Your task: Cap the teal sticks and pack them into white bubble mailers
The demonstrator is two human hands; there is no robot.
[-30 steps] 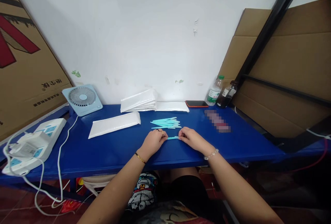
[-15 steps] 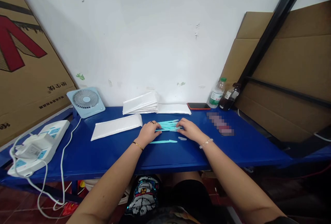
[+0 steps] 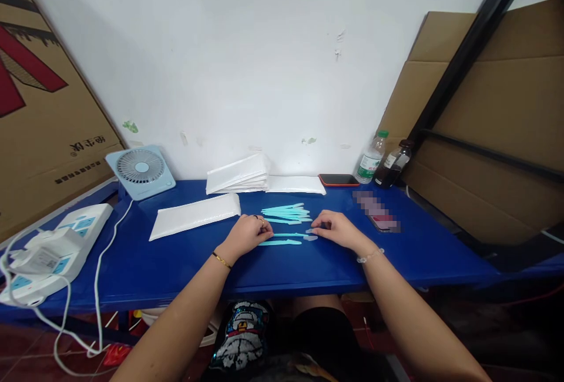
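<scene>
Moved since half a sec ago: both hands, off the pile & back twd 6, w/ one stick now out btwn them. Hands apart. At 9, L hand, thumb & fingers pinched on stick's L end. At 3, R hand, fingertips closed on clear cap by stick's R end; part on or fully off, can't tell. Just below, nr 4, loose cap. At 6, 2nd stick, flat on table, roughly parallel. At 12, pile, fanned a bit. Farther out: mailer at 10, stack at 11, another mailer at 12, phone at 1, clear bottle & dark bottle side by side at 2, pixelated item nr 3, too blurred to ID. Far L: fan at 10, power strip nr 9, w/ white cable.
</scene>
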